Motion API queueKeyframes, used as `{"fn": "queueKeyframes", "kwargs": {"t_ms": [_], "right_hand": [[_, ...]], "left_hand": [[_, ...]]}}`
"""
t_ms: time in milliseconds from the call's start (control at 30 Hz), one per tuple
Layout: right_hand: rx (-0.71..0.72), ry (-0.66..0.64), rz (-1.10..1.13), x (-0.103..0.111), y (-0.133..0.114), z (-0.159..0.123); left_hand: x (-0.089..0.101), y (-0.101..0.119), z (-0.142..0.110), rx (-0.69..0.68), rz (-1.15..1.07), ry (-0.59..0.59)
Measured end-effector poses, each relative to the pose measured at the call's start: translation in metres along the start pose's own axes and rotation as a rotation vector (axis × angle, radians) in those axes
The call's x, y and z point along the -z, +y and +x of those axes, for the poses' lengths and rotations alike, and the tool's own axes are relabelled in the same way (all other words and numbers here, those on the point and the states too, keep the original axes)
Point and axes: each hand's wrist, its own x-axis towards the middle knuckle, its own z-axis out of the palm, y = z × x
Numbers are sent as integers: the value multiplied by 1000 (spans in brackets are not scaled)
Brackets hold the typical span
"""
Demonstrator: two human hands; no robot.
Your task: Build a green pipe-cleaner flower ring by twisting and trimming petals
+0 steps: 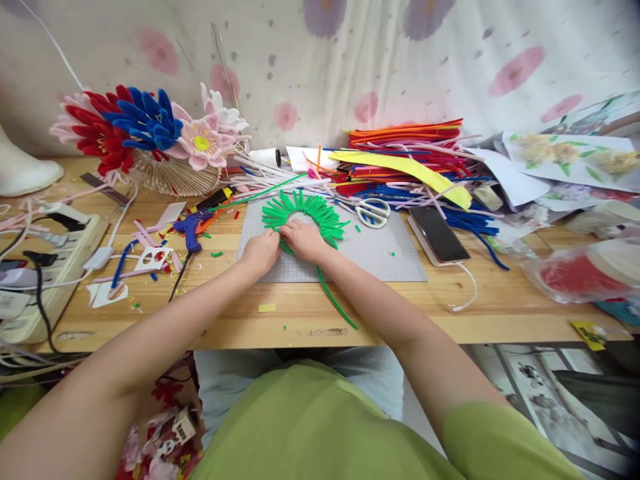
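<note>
A fringed ring of green pipe cleaners (327, 217) lies over the grey mat (385, 257) in front of me. My left hand (261, 253) pinches the ring's near left side, with its fingertips pressed together. Right beside it, my right hand (303, 240) has its fingers curled on the same ring, so both hands meet there. What sits between the fingertips is hidden. A loose green pipe cleaner (336, 300) trails from under my right wrist toward the table's front edge. White-handled scissors (373, 212) rest on the mat, right of the ring.
A blue glue gun (191, 230) stands at left among scraps. Behind it are fuzzy flowers (150, 120). Bundled coloured pipe cleaners (405, 140) fill the back. A phone (439, 235) lies at right, and a power strip (55, 273) at far left.
</note>
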Motion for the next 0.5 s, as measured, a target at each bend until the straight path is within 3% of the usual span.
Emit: {"fn": "queueKeyframes", "kwargs": {"t_ms": [233,367,500], "right_hand": [[-19,6,31,0,0,-3],[-31,42,62,-1,2,-5],[-42,28,85,2,4,-7]], "left_hand": [[5,-6,-4,48,-46,10],[2,-17,0,-42,-319,14],[-6,-23,3,-17,-575,-108]]}}
